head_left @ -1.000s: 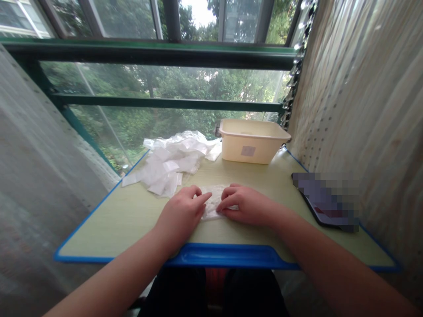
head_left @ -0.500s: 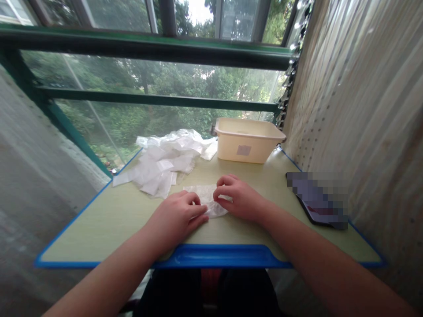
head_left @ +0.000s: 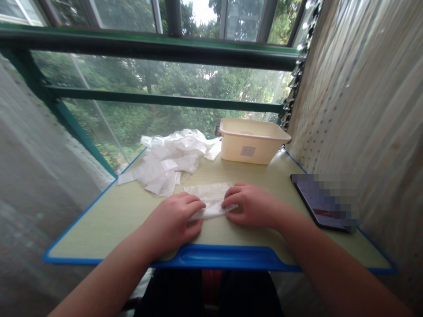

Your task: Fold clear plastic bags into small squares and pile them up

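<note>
A crinkled translucent plastic bag (head_left: 213, 198) lies flat on the table in front of me, its near edge slightly raised or folded. My left hand (head_left: 178, 218) rests at its near left corner, fingers closed over the edge with the thumb beneath. At the near right corner, my right hand (head_left: 249, 204) pinches the edge between thumb and curled fingers. Beyond my left hand spreads a loose heap of similar white plastic bags (head_left: 165, 165). The fingertips partly hide the bag's corners.
A cream plastic bin (head_left: 254, 147) with a small label stands at the back right. On the right side lies a phone (head_left: 317, 202), partly pixelated. The pale green table (head_left: 99, 233) has a blue rim and a blue tray (head_left: 228, 255) along its near edge. Window railings and a curtain surround it.
My right hand has shifted to the right and come down on the bag's near right corner. The bag is spread wider and flatter. The view has turned slightly left.
</note>
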Tool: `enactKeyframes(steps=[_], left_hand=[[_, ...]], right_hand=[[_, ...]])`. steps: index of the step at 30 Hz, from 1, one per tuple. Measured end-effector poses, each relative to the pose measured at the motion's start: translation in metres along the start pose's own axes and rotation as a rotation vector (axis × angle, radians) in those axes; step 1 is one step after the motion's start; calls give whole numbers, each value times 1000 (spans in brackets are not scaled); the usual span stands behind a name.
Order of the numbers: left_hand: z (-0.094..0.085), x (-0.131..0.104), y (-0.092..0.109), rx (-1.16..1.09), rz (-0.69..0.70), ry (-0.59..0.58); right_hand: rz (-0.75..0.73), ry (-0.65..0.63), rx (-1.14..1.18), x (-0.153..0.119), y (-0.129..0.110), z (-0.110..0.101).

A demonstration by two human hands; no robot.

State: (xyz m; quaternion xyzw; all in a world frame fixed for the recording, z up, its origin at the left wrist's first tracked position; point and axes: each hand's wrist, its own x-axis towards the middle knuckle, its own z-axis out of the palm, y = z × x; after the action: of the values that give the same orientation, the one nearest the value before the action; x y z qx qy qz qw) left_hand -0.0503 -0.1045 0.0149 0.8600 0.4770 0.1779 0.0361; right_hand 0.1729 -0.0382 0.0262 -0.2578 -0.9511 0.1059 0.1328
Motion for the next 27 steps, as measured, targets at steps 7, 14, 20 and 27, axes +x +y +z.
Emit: enactKeyframes(steps=[7,14,20,27], left_hand=[[0,-2,-1,18,41,14],[2,-3,-5,-133,-145,130],[3,2,-4,-300,-351,74],[5,15,-8,-360,-361,43]], right_hand=[[-17,-9,-7,1,1,-2],[98,15,128,6,-1,-4],[283,41,264,9,4,6],[288,177,190,14,4,10]])
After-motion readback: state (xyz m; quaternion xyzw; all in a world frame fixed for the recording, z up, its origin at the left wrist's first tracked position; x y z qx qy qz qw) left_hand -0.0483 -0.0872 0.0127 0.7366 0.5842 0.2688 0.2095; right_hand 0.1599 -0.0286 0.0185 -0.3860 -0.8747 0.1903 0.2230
